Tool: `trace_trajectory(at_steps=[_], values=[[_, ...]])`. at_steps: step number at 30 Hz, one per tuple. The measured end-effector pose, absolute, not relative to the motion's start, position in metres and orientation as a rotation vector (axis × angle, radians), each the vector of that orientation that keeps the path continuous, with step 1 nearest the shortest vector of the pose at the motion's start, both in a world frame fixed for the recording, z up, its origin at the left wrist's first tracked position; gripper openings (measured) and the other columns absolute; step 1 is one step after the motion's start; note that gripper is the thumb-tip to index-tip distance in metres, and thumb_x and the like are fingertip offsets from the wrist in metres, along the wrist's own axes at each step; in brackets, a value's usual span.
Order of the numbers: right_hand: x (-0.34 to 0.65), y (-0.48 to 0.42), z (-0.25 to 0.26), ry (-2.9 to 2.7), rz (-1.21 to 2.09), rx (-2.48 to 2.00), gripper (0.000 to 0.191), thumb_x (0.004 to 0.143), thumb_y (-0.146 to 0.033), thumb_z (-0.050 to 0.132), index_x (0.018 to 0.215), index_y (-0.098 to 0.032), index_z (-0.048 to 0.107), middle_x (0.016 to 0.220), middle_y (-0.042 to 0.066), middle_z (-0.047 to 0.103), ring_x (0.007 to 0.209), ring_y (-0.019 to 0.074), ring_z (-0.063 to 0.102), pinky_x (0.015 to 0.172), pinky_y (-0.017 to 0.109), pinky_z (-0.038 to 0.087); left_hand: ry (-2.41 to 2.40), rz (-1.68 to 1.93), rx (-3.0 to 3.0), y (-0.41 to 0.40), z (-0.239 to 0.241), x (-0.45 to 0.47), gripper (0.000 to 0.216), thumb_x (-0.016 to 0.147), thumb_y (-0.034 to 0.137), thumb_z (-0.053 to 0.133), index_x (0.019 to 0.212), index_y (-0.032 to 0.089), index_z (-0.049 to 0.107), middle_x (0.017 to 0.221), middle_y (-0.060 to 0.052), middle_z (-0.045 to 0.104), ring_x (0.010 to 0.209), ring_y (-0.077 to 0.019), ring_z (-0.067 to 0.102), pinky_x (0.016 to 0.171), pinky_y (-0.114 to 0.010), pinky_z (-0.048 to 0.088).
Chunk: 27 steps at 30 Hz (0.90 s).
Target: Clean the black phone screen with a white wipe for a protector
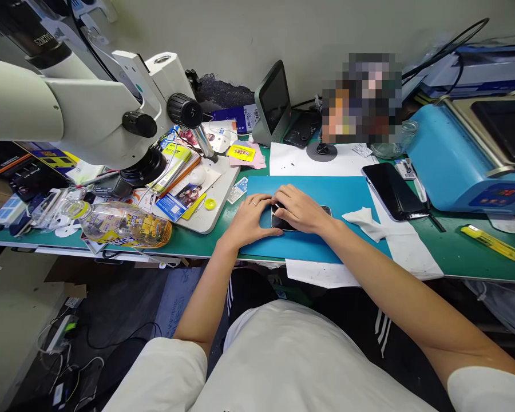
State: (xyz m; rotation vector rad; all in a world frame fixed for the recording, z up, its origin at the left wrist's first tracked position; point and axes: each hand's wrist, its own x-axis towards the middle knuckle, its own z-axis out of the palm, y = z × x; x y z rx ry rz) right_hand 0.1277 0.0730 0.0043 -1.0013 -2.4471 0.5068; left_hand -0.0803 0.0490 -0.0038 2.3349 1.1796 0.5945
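- A slim dark phone with a pale rim (278,222) lies flat on a smooth blue rectangular mat (347,194), a little nearer the mat's left edge than its right; the hands cover much of it.
- The left hand (253,220), a ring on one finger, curves around the phone's left end, thumb along the near edge and fingers at the far left corner, the phone held between them.
- The right hand (298,209) rests over the phone with fingers bent onto its face; whether they pinch anything cannot be told.
- The mat lies along the near edge of the green-topped bench (452,254).
- A crumpled white tissue (364,222) lies at the mat's right edge.
- Beyond it, a larger black glossy phone (392,191) lies near a bulky light-blue machine (446,160) at the bench's far right.
- A yellow plastic utility knife (492,242) lies toward the bench's near right corner.
- A clear plastic bottle with a yellow printed label (126,224) lies on its side by the near edge, left of the mat, below a white microscope (94,109).
- A grey-framed display (272,106) stands by the bench's far edge.
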Motion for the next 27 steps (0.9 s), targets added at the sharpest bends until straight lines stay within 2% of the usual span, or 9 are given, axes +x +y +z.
trace_trajectory(at_steps=[9,13,19,23,27], values=[[0.129,0.074,0.004,-2.381,0.530,-0.951,0.077,0.092,-0.078,0.012,0.100,-0.021,0.062,0.101,0.013,0.062,0.092,0.0268,0.052,0.086,0.044,0.046,1.182,0.599,2.339,0.048,-0.003,-0.080,0.070,0.079,0.053,0.082,0.137,0.025,0.055,0.145,-0.010,0.056,0.138,-0.0331,0.046,0.115,-0.050,0.040],[0.132,0.073,0.004,-2.373,0.538,-0.920,0.077,0.094,-0.077,0.016,0.100,-0.020,0.067,0.100,0.013,0.065,0.093,0.0270,0.055,0.086,0.044,0.047,1.188,0.605,2.339,0.048,-0.003,-0.080,0.067,0.079,0.054,0.082,0.136,0.026,0.058,0.144,-0.009,0.057,0.137,-0.0324,0.047,0.115,-0.049,0.040],[0.134,0.070,0.005,-2.342,0.545,-0.935,0.085,0.095,-0.076,0.012,0.102,-0.019,0.075,0.101,0.014,0.072,0.096,0.0268,0.063,0.086,0.043,0.050,1.193,0.602,2.358,0.047,-0.001,-0.081,0.065,0.080,0.054,0.081,0.135,0.026,0.060,0.144,-0.009,0.057,0.137,-0.0316,0.047,0.116,-0.048,0.040],[0.139,0.067,0.017,-2.374,0.601,-1.006,0.080,0.099,-0.072,0.016,0.115,-0.020,0.074,0.111,0.012,0.077,0.102,0.0280,0.068,0.089,0.042,0.051,1.203,0.596,2.354,0.046,0.001,-0.080,0.066,0.080,0.055,0.081,0.137,0.028,0.060,0.143,-0.008,0.058,0.136,-0.0311,0.048,0.115,-0.047,0.041],[0.166,0.051,0.029,-2.402,0.613,-1.232,0.067,0.099,-0.068,0.033,0.130,-0.020,0.068,0.125,0.012,0.074,0.113,0.0316,0.068,0.094,0.045,0.053,1.202,0.610,2.349,0.046,0.000,-0.081,0.066,0.080,0.056,0.081,0.136,0.027,0.061,0.145,-0.007,0.057,0.138,-0.0310,0.047,0.117,-0.048,0.040]])
